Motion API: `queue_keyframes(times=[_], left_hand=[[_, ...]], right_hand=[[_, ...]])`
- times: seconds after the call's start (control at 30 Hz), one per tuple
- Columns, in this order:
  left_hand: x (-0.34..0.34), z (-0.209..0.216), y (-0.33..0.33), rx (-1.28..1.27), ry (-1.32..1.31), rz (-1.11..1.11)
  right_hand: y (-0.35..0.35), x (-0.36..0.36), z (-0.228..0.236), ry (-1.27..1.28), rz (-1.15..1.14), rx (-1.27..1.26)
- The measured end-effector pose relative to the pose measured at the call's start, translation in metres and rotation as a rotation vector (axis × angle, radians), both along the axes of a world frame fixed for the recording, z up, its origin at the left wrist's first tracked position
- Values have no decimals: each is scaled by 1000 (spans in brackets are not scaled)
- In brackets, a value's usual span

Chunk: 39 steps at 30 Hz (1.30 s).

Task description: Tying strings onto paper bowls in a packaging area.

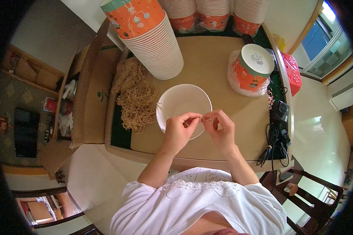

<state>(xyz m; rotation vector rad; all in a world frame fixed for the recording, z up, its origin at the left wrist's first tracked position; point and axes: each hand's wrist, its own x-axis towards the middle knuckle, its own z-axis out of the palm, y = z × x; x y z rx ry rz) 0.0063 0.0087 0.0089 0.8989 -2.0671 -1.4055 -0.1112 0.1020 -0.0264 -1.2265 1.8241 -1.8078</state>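
Observation:
A white-lined paper bucket (180,97) stands open side up on the table, close in front of me. Over its near right rim, my left hand (180,129) and my right hand (222,131) meet with fingertips pinched. Between them is a small bit of tan string (201,118), mostly hidden by the fingers. Another bit of the same string (159,105) shows at the bucket's left rim. Left of the bucket lies a loose heap of tan twine (135,94).
A tall nested stack of paper buckets (153,47) leans behind the twine, with more stacks (213,13) at the back. An upside-down orange bucket (252,72) in plastic sits right. Black cables (272,141) and an adapter (280,111) line the right edge; a cardboard box (92,94) stands left.

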Motion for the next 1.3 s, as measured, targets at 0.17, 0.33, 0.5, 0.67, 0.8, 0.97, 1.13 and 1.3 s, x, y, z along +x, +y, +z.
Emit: queue_keyframes(times=[0.17,0.33,0.5,0.67,0.8,0.97,1.13,1.3], left_hand=[[2,3,-1,-2,31,36],[4,2,-1,-19,32,23],[3,6,-1,-11,9,17],[4,8,-1,-41,1,26],[3,5,-2,-44,11,20],[2,3,-2,-61,66,27],[3,-4,-5,-101,75,42],[4,-6,-5,-82,105,51]], right_hand=[[1,1,3,11,5,65],[1,-4,8,158,63,101],[-1,-2,5,175,41,123],[-2,-1,8,212,36,105],[-3,-1,8,217,17,82],[-2,-3,6,268,28,93],[-1,-4,6,280,21,102],[-1,-4,4,270,26,76]])
